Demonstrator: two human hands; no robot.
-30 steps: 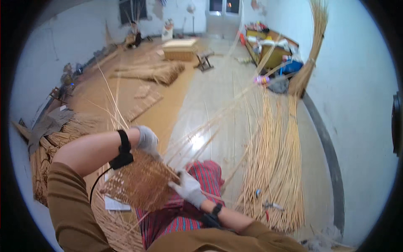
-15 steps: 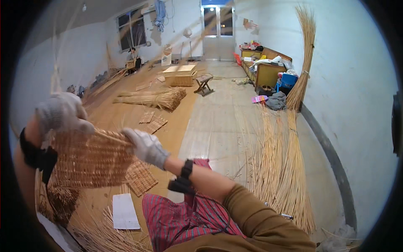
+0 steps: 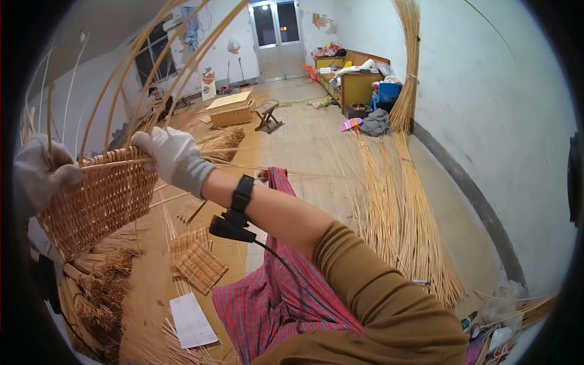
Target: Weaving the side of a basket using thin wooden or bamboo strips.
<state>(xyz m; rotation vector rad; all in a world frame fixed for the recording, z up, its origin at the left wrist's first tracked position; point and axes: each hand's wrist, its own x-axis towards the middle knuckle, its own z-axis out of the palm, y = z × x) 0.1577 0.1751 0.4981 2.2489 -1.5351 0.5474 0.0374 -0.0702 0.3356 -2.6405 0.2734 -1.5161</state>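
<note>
Basically, woven panel (image 3: 106,198) hung below the fingers, top edge running btwn L hand (image 3: 44,173) & R hand (image 3: 173,157), both gripping it.

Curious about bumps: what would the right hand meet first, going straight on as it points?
Most likely the upright rods rising from the woven panel, whose top edge the right hand holds; depth is unclear.

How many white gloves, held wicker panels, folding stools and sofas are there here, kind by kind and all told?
White gloves: 2
Held wicker panel: 1
Folding stool: 1
Sofa: 1
Total: 5
</note>
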